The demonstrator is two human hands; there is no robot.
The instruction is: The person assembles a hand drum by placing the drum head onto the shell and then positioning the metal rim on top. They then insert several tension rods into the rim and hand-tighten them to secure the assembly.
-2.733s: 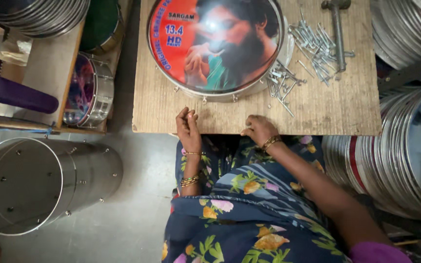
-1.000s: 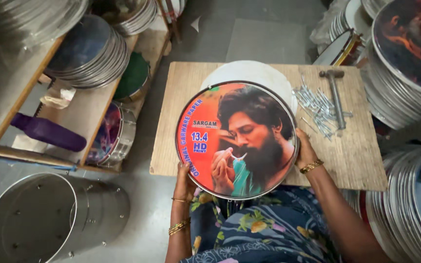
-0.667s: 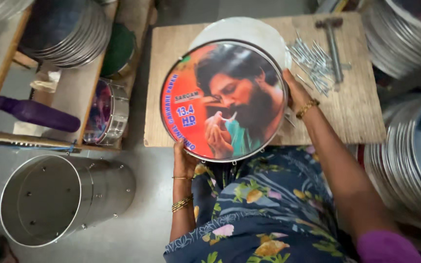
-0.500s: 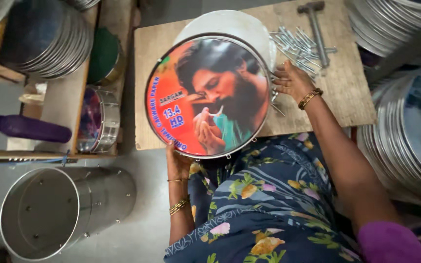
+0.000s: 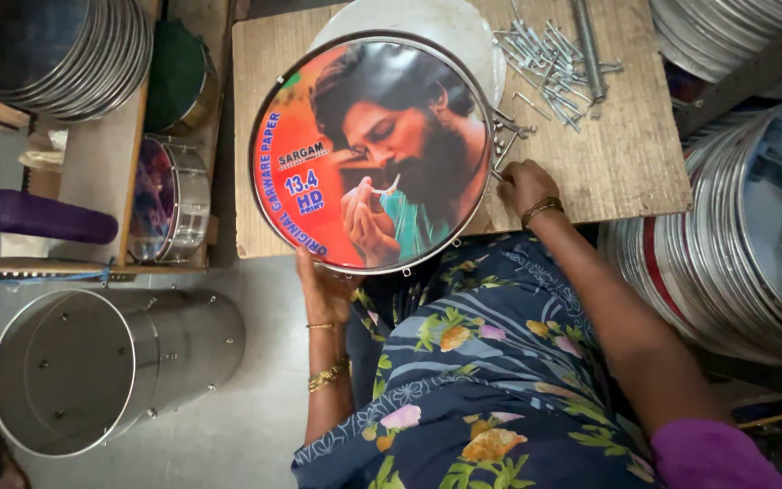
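Observation:
A round printed drum head (image 5: 373, 154) in a metal ring, showing a red and orange picture of a person, is held tilted over the near edge of the wooden board (image 5: 626, 154). My left hand (image 5: 323, 285) grips its lower rim from beneath. At the right rim my right hand (image 5: 522, 186) holds the ring, fingers by the small hooks there. A white disc (image 5: 450, 23) lies on the board behind the drum head, partly hidden by it.
A pile of metal hooks and bolts (image 5: 549, 54) and a steel rod (image 5: 587, 45) lie on the board's far right. A steel drum shell (image 5: 101, 362) lies on the floor at left. Ring stacks (image 5: 735, 226) stand right; a shelf with a small drum (image 5: 165, 199) and a purple object (image 5: 33, 215) stands left.
The drum head lay flat on the board, then both hands lifted it. It now sits lower and further left, over the board's near edge, with my hands still on its rim.

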